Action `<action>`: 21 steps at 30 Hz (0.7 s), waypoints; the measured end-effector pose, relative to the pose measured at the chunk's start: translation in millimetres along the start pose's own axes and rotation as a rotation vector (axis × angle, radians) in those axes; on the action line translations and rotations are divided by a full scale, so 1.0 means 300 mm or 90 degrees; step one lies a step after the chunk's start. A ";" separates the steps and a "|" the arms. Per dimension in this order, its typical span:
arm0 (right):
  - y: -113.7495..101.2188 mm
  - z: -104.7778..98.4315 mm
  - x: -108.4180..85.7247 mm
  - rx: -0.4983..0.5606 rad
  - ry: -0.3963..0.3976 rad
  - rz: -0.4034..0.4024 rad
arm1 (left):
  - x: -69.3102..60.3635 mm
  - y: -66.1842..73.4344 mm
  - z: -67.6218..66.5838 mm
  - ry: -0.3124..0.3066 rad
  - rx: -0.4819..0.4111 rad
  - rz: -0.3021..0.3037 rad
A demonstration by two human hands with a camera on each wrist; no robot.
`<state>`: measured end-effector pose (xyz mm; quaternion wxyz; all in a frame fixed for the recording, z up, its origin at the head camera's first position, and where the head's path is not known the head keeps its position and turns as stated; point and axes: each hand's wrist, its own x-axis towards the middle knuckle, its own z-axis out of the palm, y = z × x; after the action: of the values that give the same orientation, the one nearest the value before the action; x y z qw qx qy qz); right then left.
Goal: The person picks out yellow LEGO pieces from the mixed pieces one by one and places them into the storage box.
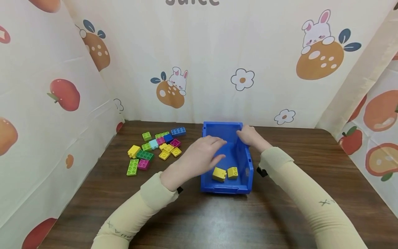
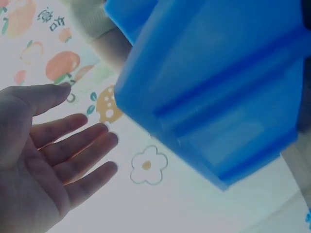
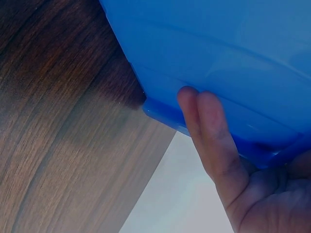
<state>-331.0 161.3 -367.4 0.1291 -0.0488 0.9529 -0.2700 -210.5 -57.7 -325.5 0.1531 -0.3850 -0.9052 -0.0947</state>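
Observation:
A blue plastic bin [image 1: 226, 189] stands on the table with two yellow toy bricks [image 1: 219, 174] in its near end. My right hand [image 1: 252, 137] grips the top of the bin's right wall near the back. In the right wrist view, two fingers [image 3: 214, 121] lie along the bin's outer side. My left hand [image 1: 200, 155] is over the bin's left wall, fingers extended and holding nothing. Seen from the left wrist, its palm and spread fingers [image 2: 82, 150] are apart from the bin's outer wall [image 2: 233, 92].
Several loose toy bricks lie left of the bin, among them a dark green brick [image 1: 144, 155], a light green brick [image 1: 132, 167], a magenta brick [image 1: 143, 164] and a blue brick [image 1: 178, 131]. A printed curtain [image 1: 211, 100] hangs behind the wooden table [image 1: 298, 193].

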 end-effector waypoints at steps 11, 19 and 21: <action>0.003 0.002 -0.001 -0.002 0.002 0.009 | -0.070 -0.073 0.007 0.101 0.005 -0.025; -0.003 0.005 -0.006 0.004 0.009 0.013 | -0.132 -0.136 0.025 0.136 0.019 -0.052; -0.004 0.003 -0.006 0.002 0.011 0.008 | -0.146 -0.155 0.031 0.132 0.022 -0.068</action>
<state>-329.1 160.0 -367.0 0.1229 -0.0405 0.9539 -0.2708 -217.5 -116.2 -352.1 0.2473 -0.3219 -0.9052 -0.1262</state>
